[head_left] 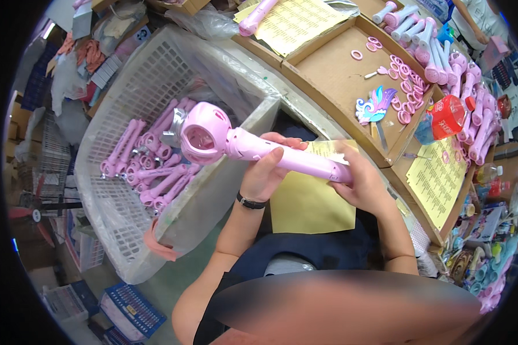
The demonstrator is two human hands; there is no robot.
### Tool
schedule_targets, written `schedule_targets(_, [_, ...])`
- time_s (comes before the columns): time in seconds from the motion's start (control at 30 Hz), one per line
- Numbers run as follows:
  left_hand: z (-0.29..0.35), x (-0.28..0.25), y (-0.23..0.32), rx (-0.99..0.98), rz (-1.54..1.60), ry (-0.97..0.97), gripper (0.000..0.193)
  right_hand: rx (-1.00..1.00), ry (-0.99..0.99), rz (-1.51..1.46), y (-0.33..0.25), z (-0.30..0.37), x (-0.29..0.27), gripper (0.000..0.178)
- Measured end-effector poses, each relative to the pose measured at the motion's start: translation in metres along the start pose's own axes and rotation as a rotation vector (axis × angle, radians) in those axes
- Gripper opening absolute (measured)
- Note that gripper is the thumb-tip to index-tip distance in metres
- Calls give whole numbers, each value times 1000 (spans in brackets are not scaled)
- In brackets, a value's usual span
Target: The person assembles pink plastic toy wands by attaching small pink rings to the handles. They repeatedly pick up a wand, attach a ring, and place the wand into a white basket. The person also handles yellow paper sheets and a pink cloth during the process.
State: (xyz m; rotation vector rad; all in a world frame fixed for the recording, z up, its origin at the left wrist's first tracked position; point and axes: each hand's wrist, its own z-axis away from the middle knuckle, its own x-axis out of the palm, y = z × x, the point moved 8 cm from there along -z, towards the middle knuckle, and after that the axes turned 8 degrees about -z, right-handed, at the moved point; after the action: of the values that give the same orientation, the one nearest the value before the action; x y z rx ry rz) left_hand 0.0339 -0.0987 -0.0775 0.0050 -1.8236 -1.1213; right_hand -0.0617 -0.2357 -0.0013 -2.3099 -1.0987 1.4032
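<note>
Between both hands lies a pink plastic toy wand (253,148) with a round, hollow, open-sided head pointing left and a shiny clear or silvery part at its tip. The fingers and thumb of my left hand (265,172) close around the handle's middle. My right hand (365,181) grips the handle's right end, and its fingertips are partly blurred. Beneath the handle, a yellow printed sheet (313,201) hangs over my lap; whether a hand also touches it I cannot tell. Left of the wand stands a white basket (106,210) lined with clear plastic, holding several similar pink wands (167,175).
To the right, a cardboard tray (319,60) holds pink rings (406,83), a winged ornament (376,104) and a small tool. Pink handles (437,49) pile up behind it, near a red-labelled bottle (446,118). More yellow sheets (440,178) lie at right. Another person (475,23) is at far right.
</note>
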Motion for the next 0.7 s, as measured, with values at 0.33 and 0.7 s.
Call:
schedule_targets(0.33, [25, 15, 21, 303, -8, 91, 48, 498, 762, -1113, 25, 10, -18, 8])
schedule_targets(0.7, [28, 29, 20, 236, -98, 317, 54, 480, 660, -867, 13, -9, 11, 10])
